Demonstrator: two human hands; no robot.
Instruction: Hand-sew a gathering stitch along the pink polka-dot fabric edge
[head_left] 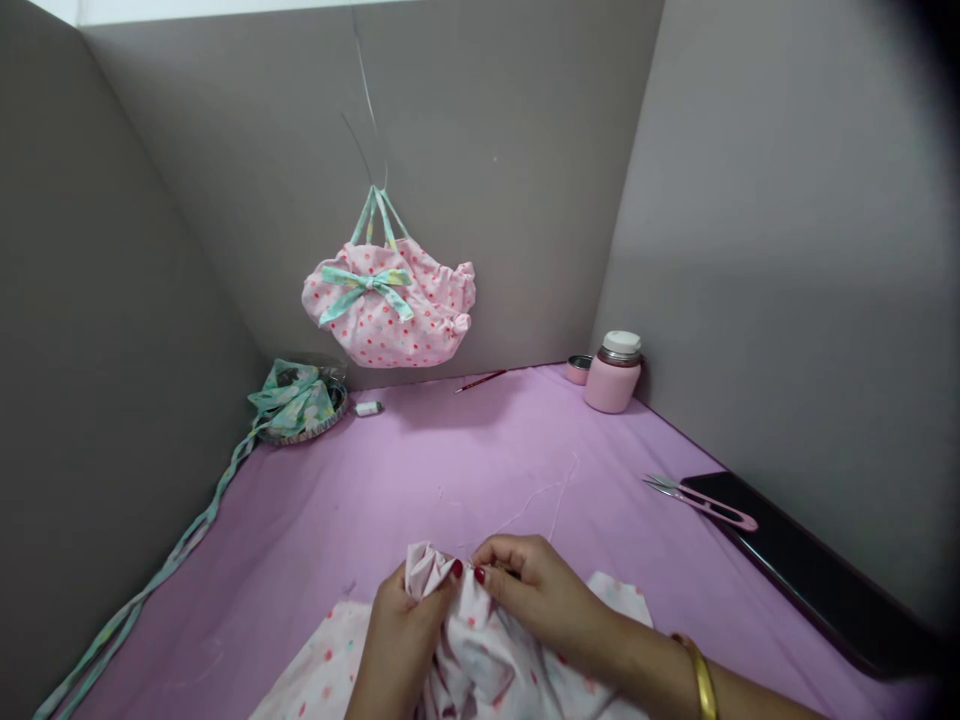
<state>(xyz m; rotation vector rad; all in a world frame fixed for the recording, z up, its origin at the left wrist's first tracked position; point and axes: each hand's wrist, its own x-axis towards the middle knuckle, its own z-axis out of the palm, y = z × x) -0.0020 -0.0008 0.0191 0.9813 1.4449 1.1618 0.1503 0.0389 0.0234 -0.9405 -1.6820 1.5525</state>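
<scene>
Both hands pinch gathered edge of dotted fabric (480,660) at near tabletop (465,460) edge: left hand (401,635), right hand (536,590). Thread (540,505) trails away. Advice: keep gathers even, pull thread gently, pinch close.

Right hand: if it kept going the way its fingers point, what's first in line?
The right hand points left, pinching the gathered white dotted fabric. Straight on, it would meet that bunched fabric, then the left hand's fingers immediately behind it; they look nearly touching, though depth is unclear.
</scene>
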